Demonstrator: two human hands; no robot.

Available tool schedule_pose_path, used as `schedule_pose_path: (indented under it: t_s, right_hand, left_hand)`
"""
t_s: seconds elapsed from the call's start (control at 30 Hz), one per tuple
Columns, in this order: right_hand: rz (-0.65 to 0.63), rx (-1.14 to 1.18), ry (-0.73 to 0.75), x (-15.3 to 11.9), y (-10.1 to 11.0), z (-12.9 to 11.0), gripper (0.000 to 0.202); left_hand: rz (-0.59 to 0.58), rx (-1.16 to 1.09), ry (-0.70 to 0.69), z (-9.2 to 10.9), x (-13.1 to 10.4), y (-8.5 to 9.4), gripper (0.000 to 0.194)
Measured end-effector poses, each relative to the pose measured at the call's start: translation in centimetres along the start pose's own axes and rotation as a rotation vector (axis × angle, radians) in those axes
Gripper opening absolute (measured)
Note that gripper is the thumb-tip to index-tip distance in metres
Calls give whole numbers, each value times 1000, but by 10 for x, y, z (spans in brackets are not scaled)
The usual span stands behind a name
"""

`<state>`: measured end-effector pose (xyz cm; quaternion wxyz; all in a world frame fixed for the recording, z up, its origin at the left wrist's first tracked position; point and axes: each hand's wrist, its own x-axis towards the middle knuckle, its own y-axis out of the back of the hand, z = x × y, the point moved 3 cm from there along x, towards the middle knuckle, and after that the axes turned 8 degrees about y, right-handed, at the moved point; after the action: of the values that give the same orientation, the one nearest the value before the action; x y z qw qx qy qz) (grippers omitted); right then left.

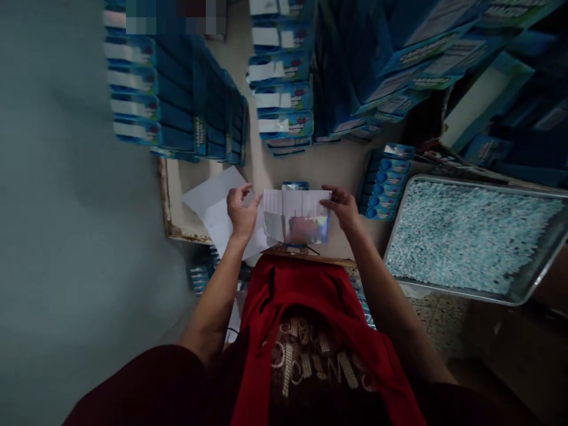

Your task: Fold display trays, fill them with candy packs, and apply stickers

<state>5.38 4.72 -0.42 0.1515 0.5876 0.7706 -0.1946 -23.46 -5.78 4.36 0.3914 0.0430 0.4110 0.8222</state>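
Note:
A strip-marked, shiny sheet of white labels point(295, 216) lies over the table near its front edge. At its right edge my right hand point(341, 206) pinches the upper corner between thumb and fingers. My left hand point(242, 210) is just left of the sheet, thumb and fingers apart, with the thumb tip close to the sheet's left edge. Under and beside my left hand lie white papers point(215, 201). Behind the sheet, the end of a small blue box point(295, 186) shows; the sheet hides most of it.
Tall stacks of blue boxes point(177, 100) stand at the back left, with another stack point(284, 106) at the centre and more at the right. A row of small blue boxes point(388, 183) is right of my hands. A metal tray point(452, 291) holds light blue and white pieces.

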Motion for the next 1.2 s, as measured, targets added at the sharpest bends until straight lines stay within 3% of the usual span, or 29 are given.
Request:
schedule_pose_path:
  t_s: [0.07, 0.13, 0.23, 0.37, 0.47, 0.57, 0.67, 0.83, 0.93, 1.03, 1.13, 1.2]
  right_hand:
    - [55, -29, 20, 2, 8, -1, 62]
    - [138, -65, 69, -4, 12, -2, 66]
    - [279, -207, 147, -33, 14, -1, 65]
    - [242, -438, 91, -88, 5, 8, 50]
    - [284, -663, 132, -110, -1, 9, 45]
    - [302, -866, 244, -110, -6, 8, 41]
    - [337, -923, 290, -104, -6, 9, 35]
    - [398, -926, 331, -103, -7, 5, 30]
    - [365, -774, 330, -104, -1, -6, 30]
    - [187, -540, 291, -101, 9, -20, 33]
    - [-64, -350, 146, -97, 16, -28, 30]
    - [-128, -265, 77, -94, 19, -32, 35]
  left_hand:
    - [-36, -96, 221, -32, -9, 10, 30]
    - [-163, -219, 386, -57, -21, 7, 36]
    - [-268, -316, 447, -73, -35, -6, 47]
    - [-163, -251, 403, -73, -46, -11, 29]
    - [-194, -307, 416, -68, -49, -11, 33]
    - [-176, -392, 418, -63, -51, -11, 46]
    - [-107, -357, 410, -59, -50, -8, 53]
    - [-71, -206, 369, -47, -50, 8, 38]
    - [-255, -269, 390, -41, -48, 19, 28]
    - [-483, -380, 480, -37, -46, 26, 33]
    - [-449, -389, 457, -28, -44, 33, 49]
    - [-438, -427, 385, -18, -44, 35, 68]
